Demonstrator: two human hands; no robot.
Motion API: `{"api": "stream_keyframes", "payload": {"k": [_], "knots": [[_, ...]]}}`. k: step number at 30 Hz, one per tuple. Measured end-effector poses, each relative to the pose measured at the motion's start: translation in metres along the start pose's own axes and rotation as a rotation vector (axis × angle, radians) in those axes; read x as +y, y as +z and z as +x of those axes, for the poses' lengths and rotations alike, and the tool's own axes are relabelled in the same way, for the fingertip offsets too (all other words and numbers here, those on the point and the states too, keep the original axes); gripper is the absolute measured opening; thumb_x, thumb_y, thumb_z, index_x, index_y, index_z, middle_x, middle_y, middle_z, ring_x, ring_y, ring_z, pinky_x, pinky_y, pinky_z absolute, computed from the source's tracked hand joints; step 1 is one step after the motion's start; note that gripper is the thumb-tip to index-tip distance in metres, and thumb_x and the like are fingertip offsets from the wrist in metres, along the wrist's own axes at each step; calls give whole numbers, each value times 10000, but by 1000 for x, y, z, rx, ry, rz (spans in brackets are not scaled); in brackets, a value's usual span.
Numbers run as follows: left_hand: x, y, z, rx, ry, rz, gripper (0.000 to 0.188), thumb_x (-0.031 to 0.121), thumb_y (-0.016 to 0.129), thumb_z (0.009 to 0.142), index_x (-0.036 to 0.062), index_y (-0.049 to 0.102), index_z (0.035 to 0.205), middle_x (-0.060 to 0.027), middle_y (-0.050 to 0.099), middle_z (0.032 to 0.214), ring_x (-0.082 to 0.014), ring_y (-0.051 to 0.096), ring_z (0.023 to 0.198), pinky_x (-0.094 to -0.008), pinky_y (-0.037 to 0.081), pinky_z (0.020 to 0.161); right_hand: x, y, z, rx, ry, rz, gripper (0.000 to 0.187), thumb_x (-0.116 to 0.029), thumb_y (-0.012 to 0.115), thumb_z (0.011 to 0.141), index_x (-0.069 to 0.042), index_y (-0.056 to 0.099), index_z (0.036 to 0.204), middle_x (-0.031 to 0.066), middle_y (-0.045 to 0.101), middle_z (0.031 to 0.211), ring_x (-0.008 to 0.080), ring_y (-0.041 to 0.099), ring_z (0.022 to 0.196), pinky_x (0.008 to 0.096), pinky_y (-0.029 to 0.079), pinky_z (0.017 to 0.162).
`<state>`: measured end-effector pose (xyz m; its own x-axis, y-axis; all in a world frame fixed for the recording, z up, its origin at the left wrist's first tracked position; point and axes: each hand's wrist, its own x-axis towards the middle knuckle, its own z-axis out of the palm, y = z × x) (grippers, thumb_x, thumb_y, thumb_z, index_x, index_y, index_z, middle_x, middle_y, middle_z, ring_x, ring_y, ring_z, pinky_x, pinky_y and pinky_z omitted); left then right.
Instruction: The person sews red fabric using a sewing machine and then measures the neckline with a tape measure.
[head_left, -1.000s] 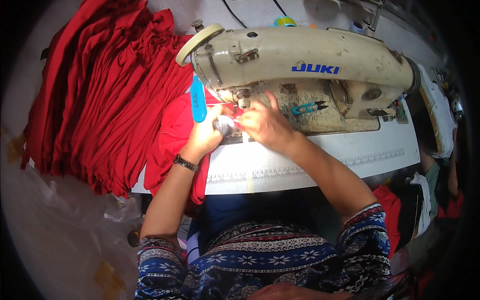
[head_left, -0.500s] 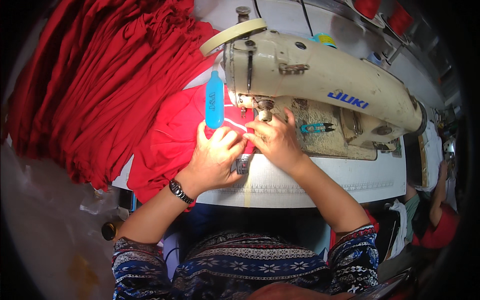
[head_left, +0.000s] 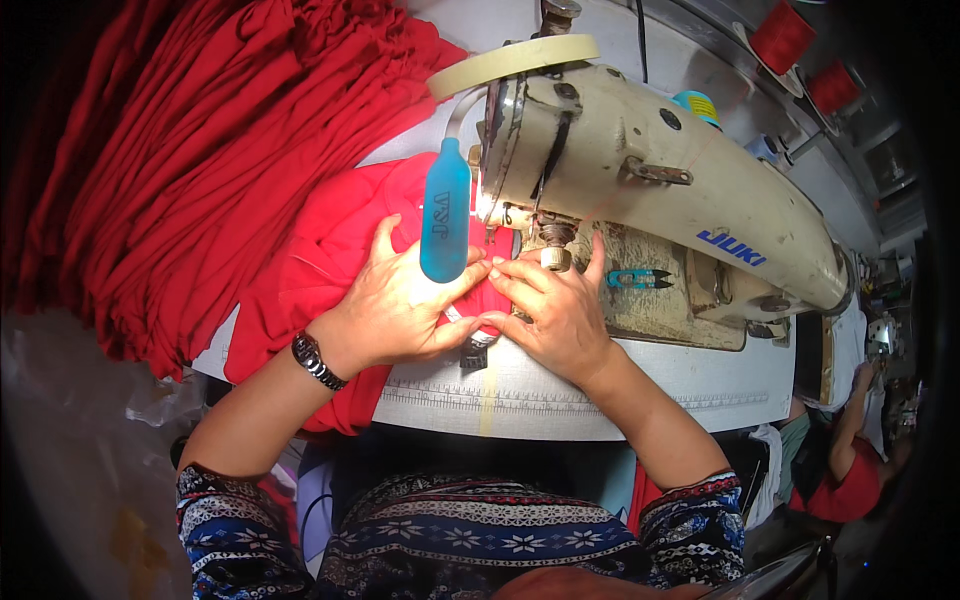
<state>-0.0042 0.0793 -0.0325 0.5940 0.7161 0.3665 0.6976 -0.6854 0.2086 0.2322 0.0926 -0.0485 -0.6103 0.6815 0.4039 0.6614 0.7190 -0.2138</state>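
Note:
Red cloth [head_left: 300,290] lies under the needle area of a cream sewing machine [head_left: 620,150], its right end beneath my hands. My left hand [head_left: 390,305] rests palm down on the cloth with fingers spread, its thumb close to my right thumb. Beside the presser foot, my right hand [head_left: 560,315] pinches the cloth's right edge between fingers and thumb. A blue oblong piece [head_left: 445,215] on a bent neck hangs over my left fingers and hides part of them. Just below the thumbs sits a small dark fitting [head_left: 474,355].
A big heap of red cloth [head_left: 220,150] fills the left. Blue thread snips [head_left: 640,279] lie on the machine bed. A pale yellow ring [head_left: 515,65] sits atop the machine head. Red thread spools [head_left: 783,38] stand at back right. Another person [head_left: 845,475] works at far right.
My left hand has spread from a curled grip and lies flatter on the cloth. My right fingers remain at the cloth's edge. The whole view has shifted slightly.

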Motion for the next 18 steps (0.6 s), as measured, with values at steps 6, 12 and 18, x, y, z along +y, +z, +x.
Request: {"api": "stream_keyframes", "payload": {"k": [6, 12, 18], "knots": [[-9, 2, -3, -51, -15, -10, 623, 536, 664, 874, 103, 648, 1322, -86, 657, 1298, -253, 586, 1235, -713, 214, 1067, 0, 0, 3, -20, 2, 36, 532, -515, 737, 809, -121, 743, 1167, -7, 727, 1091, 257, 562, 1164, 764, 123, 1097], [-23, 3, -2, -100, 4, -68, 616, 533, 672, 862, 100, 661, 1300, -59, 654, 1315, -229, 573, 1262, -694, 128, 1125, -2, 1, 2, -20, 15, 35, 494, -501, 761, 795, -117, 767, 1105, -6, 725, 1163, 198, 600, 1129, 738, 108, 1108], [-26, 0, 0, -143, -36, -128, 584, 509, 684, 856, 97, 671, 1270, -47, 656, 1309, -232, 569, 1275, -699, 140, 1130, 0, -3, 6, -46, 10, 42, 495, -503, 774, 780, -115, 768, 1088, -5, 726, 1145, 201, 603, 1108, 706, 157, 1092]]}}
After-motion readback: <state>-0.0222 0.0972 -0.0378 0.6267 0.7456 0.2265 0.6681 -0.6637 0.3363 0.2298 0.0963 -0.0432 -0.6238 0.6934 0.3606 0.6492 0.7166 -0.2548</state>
